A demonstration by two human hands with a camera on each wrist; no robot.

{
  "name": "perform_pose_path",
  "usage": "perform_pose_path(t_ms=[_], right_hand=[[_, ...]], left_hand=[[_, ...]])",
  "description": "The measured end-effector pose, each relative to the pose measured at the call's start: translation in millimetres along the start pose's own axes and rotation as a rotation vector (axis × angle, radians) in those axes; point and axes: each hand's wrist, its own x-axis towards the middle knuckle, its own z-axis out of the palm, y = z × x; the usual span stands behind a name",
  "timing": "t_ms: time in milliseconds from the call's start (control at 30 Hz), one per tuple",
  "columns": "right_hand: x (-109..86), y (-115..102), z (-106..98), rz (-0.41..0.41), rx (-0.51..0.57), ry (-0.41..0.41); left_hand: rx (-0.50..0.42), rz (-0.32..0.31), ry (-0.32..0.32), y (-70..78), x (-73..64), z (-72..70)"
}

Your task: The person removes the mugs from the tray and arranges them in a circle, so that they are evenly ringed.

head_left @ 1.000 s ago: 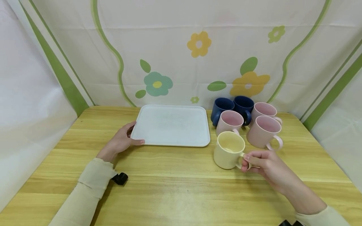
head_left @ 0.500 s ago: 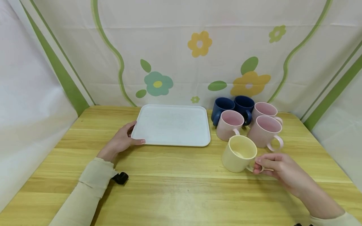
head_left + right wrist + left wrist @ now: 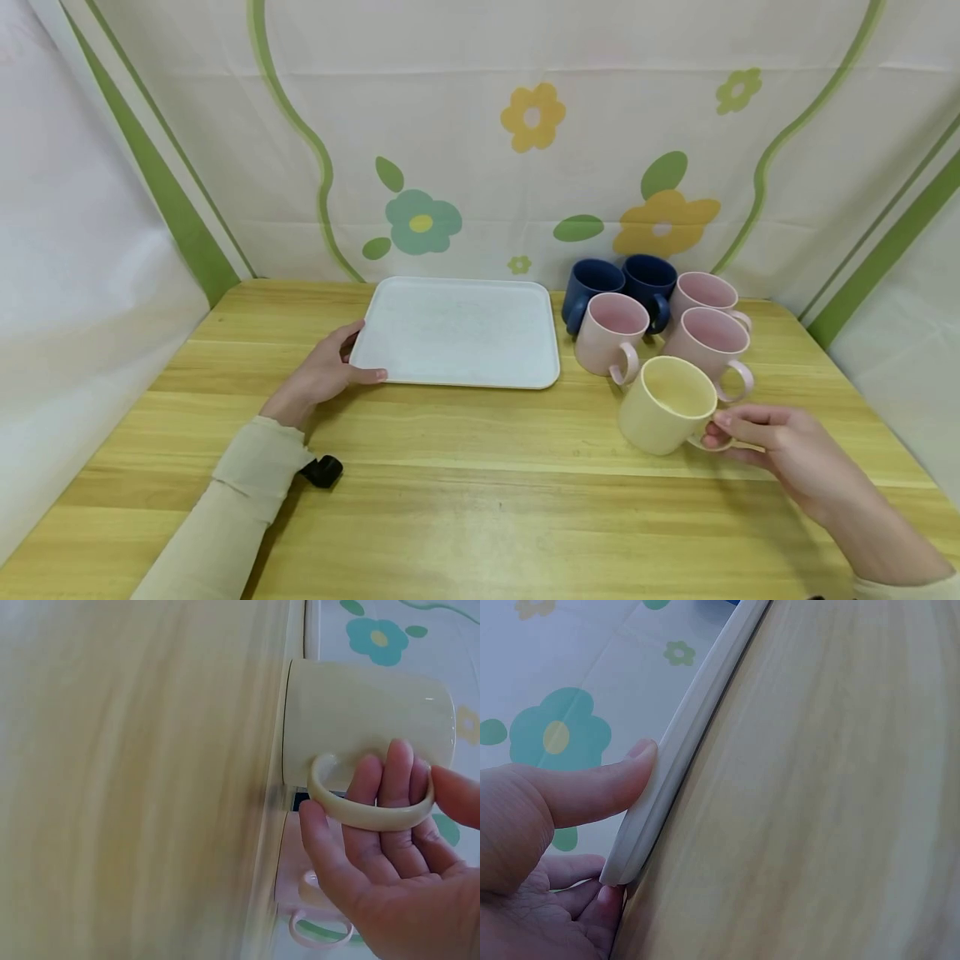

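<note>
My right hand [image 3: 787, 454] holds a pale yellow mug [image 3: 663, 408] by its handle [image 3: 371, 815], with fingers through the loop and the thumb at its top. The mug stands in front of two pink mugs, its mouth facing up. My left hand [image 3: 324, 372] grips the near left corner of a white rectangular tray [image 3: 457, 333]. In the left wrist view the thumb [image 3: 604, 791] lies along the tray's near edge and the other fingers are at its left side, partly hidden. Nothing lies on the tray.
Right of the tray, several mugs stand in a cluster: two navy ones [image 3: 591, 287] at the back, and pink ones at the front [image 3: 603, 337] and on the right [image 3: 693, 337]. A flowered cloth [image 3: 450, 125] hangs behind the wooden table [image 3: 465, 500].
The right hand has carried the yellow mug to the right, away from the tray, and it now stands in front of the right-hand pink mug. The left hand and tray have stayed put.
</note>
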Motion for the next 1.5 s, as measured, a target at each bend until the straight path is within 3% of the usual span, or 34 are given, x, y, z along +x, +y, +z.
perform_pose_path(t_ms=[333, 700, 1100, 1400, 1467, 1500], right_hand=[[7.5, -4.3, 2.7, 0.013, 0.06, 0.083], [12.8, -8.4, 12.4, 0.036, 0.223, 0.081], [14.3, -11.8, 19.5, 0.049, 0.264, 0.071], [19.7, -16.2, 22.5, 0.049, 0.248, 0.037], [19.4, -18.0, 20.3, 0.067, 0.194, 0.045], [19.2, -19.6, 19.1, 0.085, 0.112, 0.061]], left_hand=[[-0.001, 0.004, 0.007, -2.9, -0.6, -1.4], [-0.009, 0.02, 0.003, 1.7, -1.6, 2.1], [-0.01, 0.01, 0.006, 3.3, -2.7, 4.3], [-0.004, -0.001, 0.011, 4.3, -2.6, 3.2], [-0.005, -0.003, 0.011, 4.7, -1.8, 3.4], [-0.006, -0.001, 0.01, 4.8, -1.1, 3.5]])
